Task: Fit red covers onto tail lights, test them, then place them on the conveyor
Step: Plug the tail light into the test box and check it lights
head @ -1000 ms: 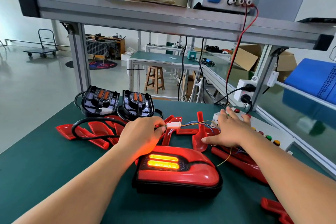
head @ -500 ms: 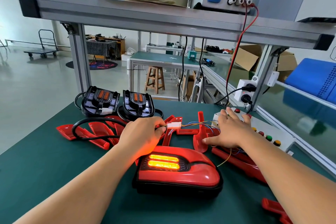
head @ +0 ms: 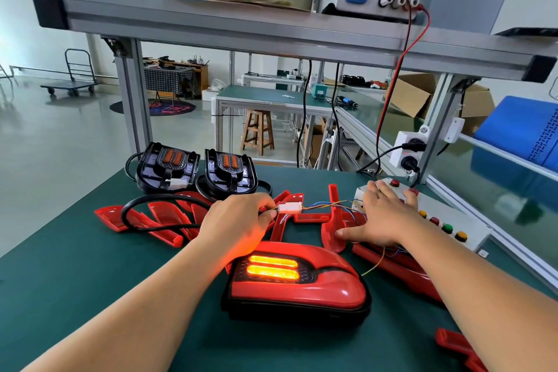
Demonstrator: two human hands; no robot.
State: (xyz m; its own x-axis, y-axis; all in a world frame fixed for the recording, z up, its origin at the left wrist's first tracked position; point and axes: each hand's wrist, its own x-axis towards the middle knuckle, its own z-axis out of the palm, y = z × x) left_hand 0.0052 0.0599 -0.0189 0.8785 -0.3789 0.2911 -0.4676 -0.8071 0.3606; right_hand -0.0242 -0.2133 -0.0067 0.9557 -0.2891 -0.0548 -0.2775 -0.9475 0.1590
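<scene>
Head view: the left hand (head: 238,225) curls its fingers round the black cable (head: 142,202), with the white plug (head: 290,207) just past the fingertips. The right hand (head: 383,217) lies flat, fingers straight on the button box (head: 462,226). The lit tail light (head: 297,284), red cover fitted, sits just behind the left fingers, toward the person.

Pale glossy floor (head: 60,142) at my ten o'clock, a flat trolley (head: 72,86) on it; at twelve, a wooden stool (head: 258,131) by a green table (head: 265,96).

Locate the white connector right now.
Head view, centre: the white connector sits just right of the left hand, which grips the black cable, behind the lit tail light.
</scene>
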